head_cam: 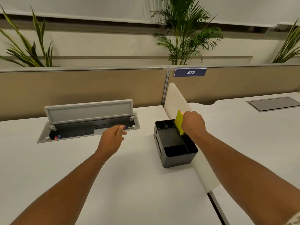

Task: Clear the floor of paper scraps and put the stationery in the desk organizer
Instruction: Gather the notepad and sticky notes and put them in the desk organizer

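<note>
The right hand [193, 123] holds a thin pad of yellow sticky notes with an orange edge [179, 121] directly over the far right slot of the black plastic desk organizer [176, 143]. The pad stands on edge, its long axis nearly upright and tilted a little to the left, its lower end already inside the slot, so the remaining travel looks to be straight down. The fingers are curled round the pad's right edge, hidden behind the back of the hand. The left hand [113, 138] hovers over the white bench [65, 159], well apart from the organizer, fingers loosely bent and holding nothing, near the open grey cable tray [88, 123]. The pad looks flat, stiff enough to stay upright, and bright lime on its visible face.
</note>
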Demonstrator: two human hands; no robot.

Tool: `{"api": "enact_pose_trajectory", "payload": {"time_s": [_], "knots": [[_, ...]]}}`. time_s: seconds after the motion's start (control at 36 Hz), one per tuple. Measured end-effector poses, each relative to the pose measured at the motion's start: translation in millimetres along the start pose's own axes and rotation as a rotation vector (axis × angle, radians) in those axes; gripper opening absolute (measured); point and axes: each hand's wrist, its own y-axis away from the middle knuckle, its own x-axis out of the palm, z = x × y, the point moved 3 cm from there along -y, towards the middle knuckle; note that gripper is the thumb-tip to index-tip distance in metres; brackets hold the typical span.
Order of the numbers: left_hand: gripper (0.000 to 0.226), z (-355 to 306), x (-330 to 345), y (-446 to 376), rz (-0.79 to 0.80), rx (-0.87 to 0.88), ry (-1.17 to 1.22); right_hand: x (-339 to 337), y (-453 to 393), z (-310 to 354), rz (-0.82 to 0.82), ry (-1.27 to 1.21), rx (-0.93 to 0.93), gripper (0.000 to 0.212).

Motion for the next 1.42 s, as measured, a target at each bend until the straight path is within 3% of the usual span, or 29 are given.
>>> {"api": "enact_pose_trajectory", "payload": {"time_s": [0.58, 0.72, 0.92, 1.22, 1.42], "knots": [[0.039, 21.7, 3.6, -20.5, 0.019, -0.001, -0.039, 48.5, -8.3, 6.0, 0.130, 0.090, 0.041, 0.028], [0.037, 19.7, -2.4, -16.6, 0.005, -0.008, -0.020, 36.5, 0.3, 4.3, 0.065, 0.069, 0.035, 0.030], [0.031, 0.6, -4.7, -2.6, -0.004, 0.058, -0.046, 18.7, 23.8, 19.7, -0.080, 0.065, -0.093, 0.015], [0.028, -32.6, -17.1, 35.6, 0.021, 0.168, -0.097, -0.4, 68.8, 24.9, -0.162, -0.002, -0.103, 0.015], [0.026, -27.4, -29.0, 65.7, -0.032, 0.112, -0.065, -7.9, 107.7, 21.5, -0.173, -0.050, -0.132, 0.019]]}}
